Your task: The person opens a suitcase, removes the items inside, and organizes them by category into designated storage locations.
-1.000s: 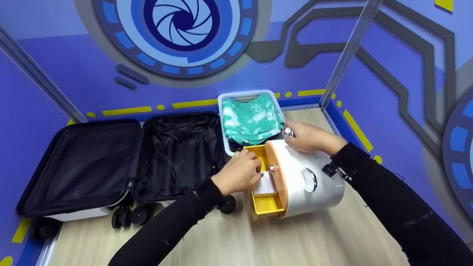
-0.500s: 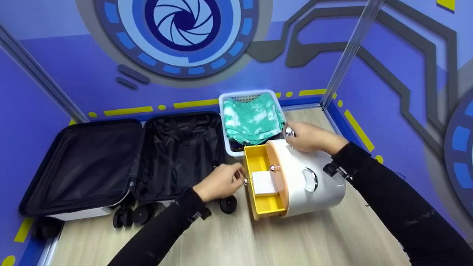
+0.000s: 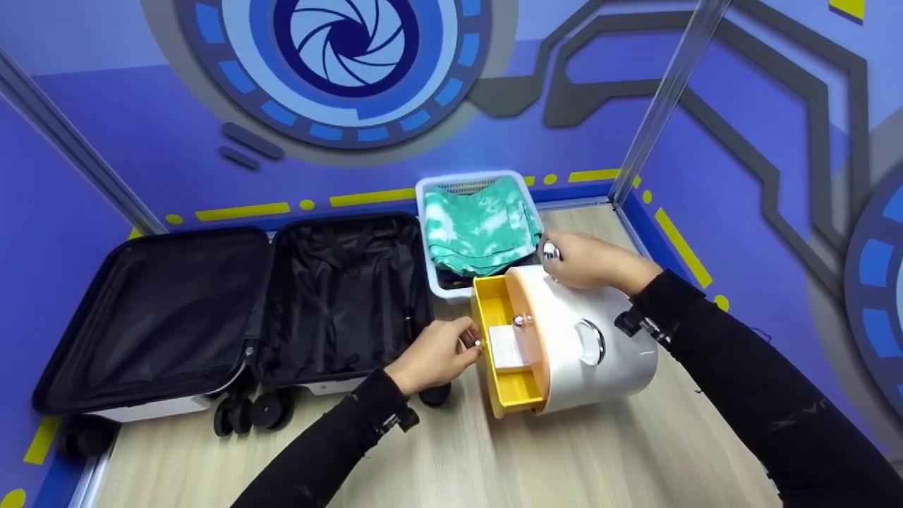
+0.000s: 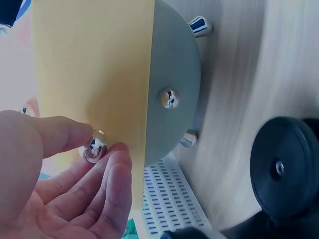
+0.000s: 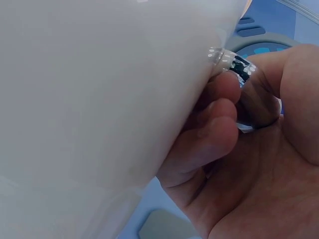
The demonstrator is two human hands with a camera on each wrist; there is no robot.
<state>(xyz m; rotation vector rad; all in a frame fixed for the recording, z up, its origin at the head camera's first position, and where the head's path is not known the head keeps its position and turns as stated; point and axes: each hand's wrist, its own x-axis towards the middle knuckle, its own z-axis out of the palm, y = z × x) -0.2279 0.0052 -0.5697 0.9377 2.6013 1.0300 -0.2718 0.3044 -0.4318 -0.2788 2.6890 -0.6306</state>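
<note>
My left hand [image 3: 437, 355] pinches a small shiny knob [image 4: 94, 148] between thumb and fingers, on the front of a yellow drawer [image 4: 99, 59]. The drawer stands partly out of a rounded white cabinet [image 3: 621, 353] and has a white box-like block [image 3: 506, 347] inside. Curled around a chrome handle [image 5: 244, 67] on the cabinet's far side is my right hand [image 3: 596, 261]. A second knob [image 4: 169, 98] shows on the lower front panel in the left wrist view.
A spread black suitcase [image 3: 342, 303] lies to the left, with black wheels [image 3: 271, 409] facing me. Behind the drawer is a white basket [image 3: 432, 271] with folded green tie-dye cloth [image 3: 480, 226]. Blue walls [image 3: 296, 176] enclose the back and sides.
My left hand has left the inside of the drawer and taken hold of its knob. The drawer has moved slightly right, into the cabinet. My right hand has kept its grip.
</note>
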